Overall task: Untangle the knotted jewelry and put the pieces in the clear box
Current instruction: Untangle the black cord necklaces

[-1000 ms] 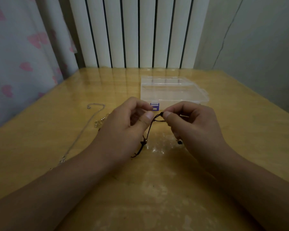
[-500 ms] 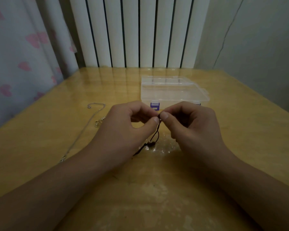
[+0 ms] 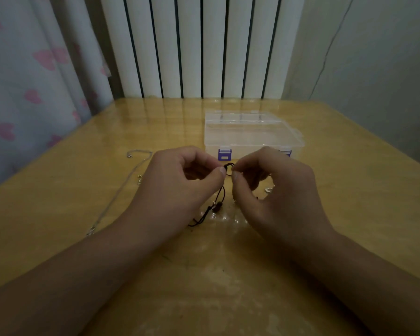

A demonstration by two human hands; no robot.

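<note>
Dark beaded cord is hanging at frame centre, its top loop being pinched by the left hand and right hand, below the closed clear box.

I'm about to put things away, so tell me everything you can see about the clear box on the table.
The clear box is a flat rectangular case of see-through plastic with its lid shut. Two purple latches sit on its near edge, the right one partly hidden behind the right hand. Divider ribs show faintly along its far side. It lies flat on the wooden table just beyond both hands, and nothing touches it. I can't make out any contents.
</note>
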